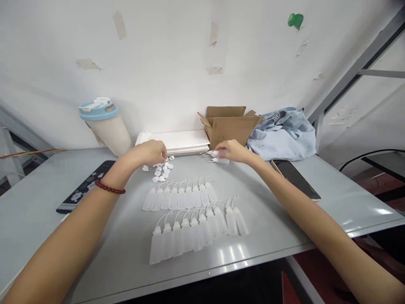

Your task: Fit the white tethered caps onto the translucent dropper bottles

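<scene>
My left hand (153,153) is over a small pile of white plastic caps (158,173), fingertips pinched together. Whatever lies between those fingertips is too small to make out. Further right, my right hand (233,151) has its fingers closed on a small translucent squeeze bottle (223,152) with a thin bent spout pointing left. Another such bottle (221,161) lies just below that hand. Two rows of the same squeeze bottles lie on the grey table: a back row (181,198) and a front row (195,234), their curved spouts towards the wall.
Against the wall stand a cup with a blue lid (106,126), a flat white box (186,139) and an open cardboard box (232,128). Light blue cloth (283,137) is bunched at the right. A phone (295,179) and a dark patterned case (84,188) flank the bottles.
</scene>
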A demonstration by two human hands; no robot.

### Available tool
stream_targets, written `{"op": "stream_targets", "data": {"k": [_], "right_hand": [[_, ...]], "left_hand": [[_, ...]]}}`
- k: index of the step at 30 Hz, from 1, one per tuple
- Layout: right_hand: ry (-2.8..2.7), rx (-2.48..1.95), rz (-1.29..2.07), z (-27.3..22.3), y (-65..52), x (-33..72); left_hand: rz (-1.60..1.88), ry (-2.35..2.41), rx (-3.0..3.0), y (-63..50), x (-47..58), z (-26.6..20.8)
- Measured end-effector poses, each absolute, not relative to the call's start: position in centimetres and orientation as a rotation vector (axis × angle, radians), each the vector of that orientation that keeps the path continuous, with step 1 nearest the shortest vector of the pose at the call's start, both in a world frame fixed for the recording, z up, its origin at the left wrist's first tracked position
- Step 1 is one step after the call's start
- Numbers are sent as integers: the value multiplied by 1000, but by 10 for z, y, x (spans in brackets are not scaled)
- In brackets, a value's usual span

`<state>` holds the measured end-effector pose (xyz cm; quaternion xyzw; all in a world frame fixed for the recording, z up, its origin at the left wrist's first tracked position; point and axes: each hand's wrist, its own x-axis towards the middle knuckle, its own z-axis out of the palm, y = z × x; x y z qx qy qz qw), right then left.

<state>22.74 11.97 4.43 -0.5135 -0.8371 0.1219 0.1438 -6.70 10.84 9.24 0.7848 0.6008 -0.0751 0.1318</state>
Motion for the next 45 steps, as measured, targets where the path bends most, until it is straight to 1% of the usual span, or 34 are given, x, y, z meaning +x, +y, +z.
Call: {"op": "stream_targets", "data": {"k": [5, 10, 12, 14, 17, 20, 24, 29, 35, 40, 45], "right_hand": [[-2444, -1503, 287, 44, 121, 227], [-2534, -1439, -8, 53, 114, 223], [-2558, -1398, -1, 64, 102, 216], [-2584, -1387, 157, 76, 87, 206], [-2783, -1420, 504, 89, 63, 191], [-2977, -1477, 809, 89, 49, 179], [-2999, -1548, 917, 78, 47, 171], [-2969, -1699, 1078, 68, 60, 173], [-2881, -1707, 903, 73, 71, 186], [-2554, -1329, 702, 61, 76, 182], [-2353, -1112, 703, 29, 82, 170]], "left_hand": [[-189, 1699, 2346, 119, -65, 70], [-165, 1605, 2369, 119, -61, 61], [-189, 1610, 2374, 116, -57, 60], [-222, 1624, 2406, 113, -53, 60], [-247, 1624, 2478, 110, -49, 59], [-175, 1572, 2506, 108, -46, 59], [-27, 1528, 2499, 105, -43, 62], [-12, 1525, 2498, 100, -37, 68], [89, 1459, 2485, 95, -33, 72], [174, 1297, 2439, 95, -33, 75], [290, 1242, 2414, 96, -33, 76]]}}
